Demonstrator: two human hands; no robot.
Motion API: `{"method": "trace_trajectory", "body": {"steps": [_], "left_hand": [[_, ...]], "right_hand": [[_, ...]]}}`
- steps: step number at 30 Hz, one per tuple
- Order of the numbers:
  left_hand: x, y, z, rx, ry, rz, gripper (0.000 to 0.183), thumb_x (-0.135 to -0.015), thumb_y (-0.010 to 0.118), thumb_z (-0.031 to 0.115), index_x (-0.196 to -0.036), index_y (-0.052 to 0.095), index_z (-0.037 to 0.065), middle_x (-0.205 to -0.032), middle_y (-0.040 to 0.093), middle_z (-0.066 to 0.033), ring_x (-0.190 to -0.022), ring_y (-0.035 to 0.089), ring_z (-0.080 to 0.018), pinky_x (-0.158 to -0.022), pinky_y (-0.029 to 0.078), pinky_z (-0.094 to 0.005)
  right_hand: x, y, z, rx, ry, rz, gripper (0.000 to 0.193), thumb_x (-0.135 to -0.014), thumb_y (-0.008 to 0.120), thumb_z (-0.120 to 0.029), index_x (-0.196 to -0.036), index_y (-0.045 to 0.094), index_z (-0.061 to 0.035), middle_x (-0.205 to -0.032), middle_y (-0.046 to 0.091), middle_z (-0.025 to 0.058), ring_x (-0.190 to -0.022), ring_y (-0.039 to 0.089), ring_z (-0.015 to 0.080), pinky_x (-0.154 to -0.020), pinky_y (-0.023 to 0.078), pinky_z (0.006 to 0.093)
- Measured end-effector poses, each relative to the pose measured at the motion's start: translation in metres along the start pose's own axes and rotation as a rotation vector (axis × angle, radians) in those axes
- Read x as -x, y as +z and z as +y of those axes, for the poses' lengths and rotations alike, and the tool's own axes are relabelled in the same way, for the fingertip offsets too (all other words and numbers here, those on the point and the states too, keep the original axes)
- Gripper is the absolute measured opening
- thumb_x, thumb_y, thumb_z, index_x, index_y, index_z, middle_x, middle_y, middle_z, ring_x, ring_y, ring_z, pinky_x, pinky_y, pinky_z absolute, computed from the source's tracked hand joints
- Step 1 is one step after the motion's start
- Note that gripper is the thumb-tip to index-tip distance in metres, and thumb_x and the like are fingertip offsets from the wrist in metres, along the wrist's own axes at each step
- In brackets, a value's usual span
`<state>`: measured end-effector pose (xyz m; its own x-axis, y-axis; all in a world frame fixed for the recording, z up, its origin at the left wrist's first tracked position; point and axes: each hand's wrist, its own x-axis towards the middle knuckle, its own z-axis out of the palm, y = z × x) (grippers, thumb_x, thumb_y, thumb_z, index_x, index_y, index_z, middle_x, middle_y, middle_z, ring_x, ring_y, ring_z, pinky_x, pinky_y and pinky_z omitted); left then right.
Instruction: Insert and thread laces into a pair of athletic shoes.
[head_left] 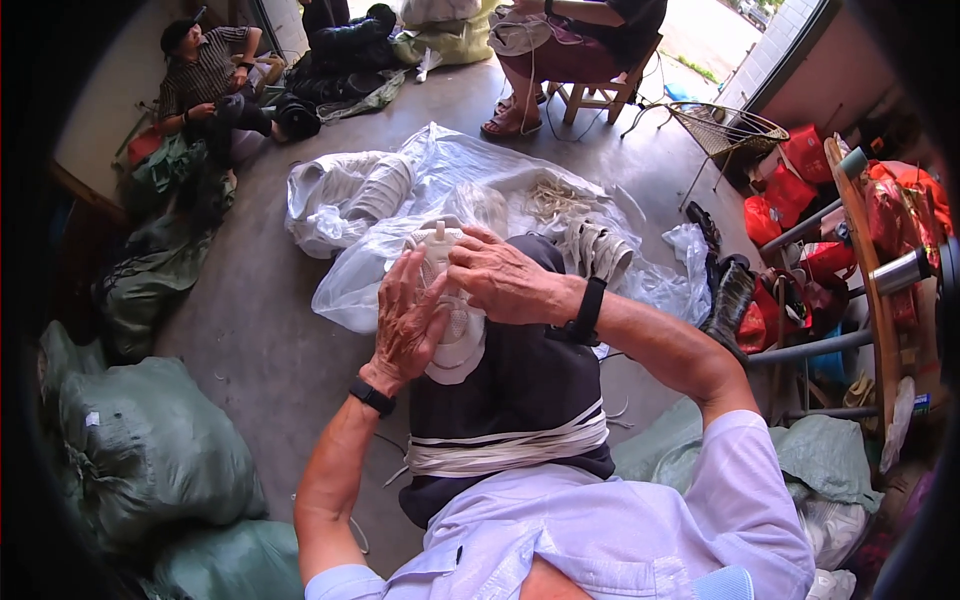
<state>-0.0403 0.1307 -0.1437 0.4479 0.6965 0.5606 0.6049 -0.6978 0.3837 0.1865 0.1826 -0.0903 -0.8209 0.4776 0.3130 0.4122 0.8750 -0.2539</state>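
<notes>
The shoe (460,350) is between the left hand (408,312) and right hand (512,282), beyond laces (510,457) lying across the thighs (525,390). Ahead on the floor (255,320), a plastic sheet (355,285) bears piled shoes (378,190) at left, loose strips (555,200) farther right. Sacks (160,440) lie left, a chair (735,132) stands beyond at right.

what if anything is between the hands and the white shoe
Nothing visible: the left hand and right hand both appear to be on the shoe itself. The plastic lies on the floor beyond, not between.
</notes>
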Motion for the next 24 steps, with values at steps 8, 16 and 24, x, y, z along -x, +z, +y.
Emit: {"method": "trace_trajectory", "body": {"steps": [8, 16, 24], "left_hand": [[-0.003, 0.003, 0.003, -0.087, -0.028, -0.011, 0.044, -0.089, 0.066, 0.023, -0.132, 0.064, 0.012, -0.156, 0.045, -0.0133, -0.147, 0.034, -0.0404, -0.119, 0.026, -0.0532], [-0.001, 0.0, 0.009, -0.127, -0.046, 0.027, 0.042, -0.088, 0.067, 0.023, -0.129, 0.065, 0.012, -0.154, 0.048, -0.0126, -0.146, 0.034, -0.0401, -0.118, 0.026, -0.0524], [-0.002, -0.001, 0.013, -0.137, -0.047, 0.019, 0.043, -0.087, 0.066, 0.021, -0.129, 0.064, 0.011, -0.154, 0.048, -0.0139, -0.145, 0.034, -0.0414, -0.119, 0.026, -0.0515]], "right_hand": [[-0.001, -0.006, 0.005, 0.033, -0.037, -0.057, 0.025, -0.072, 0.078, -0.013, -0.093, 0.065, -0.0091, -0.097, 0.058, 0.0079, -0.101, 0.056, 0.0273, -0.09, 0.038, 0.0437], [-0.001, 0.001, 0.007, -0.041, -0.046, 0.021, 0.013, -0.074, 0.074, -0.012, -0.073, 0.062, -0.0076, -0.087, 0.056, 0.0082, -0.093, 0.056, 0.0266, -0.083, 0.039, 0.0421], [0.001, 0.011, 0.013, -0.036, -0.001, 0.0, 0.012, -0.075, 0.073, -0.013, -0.072, 0.063, -0.0076, -0.086, 0.056, 0.0086, -0.091, 0.056, 0.0276, -0.081, 0.039, 0.0442]]}}
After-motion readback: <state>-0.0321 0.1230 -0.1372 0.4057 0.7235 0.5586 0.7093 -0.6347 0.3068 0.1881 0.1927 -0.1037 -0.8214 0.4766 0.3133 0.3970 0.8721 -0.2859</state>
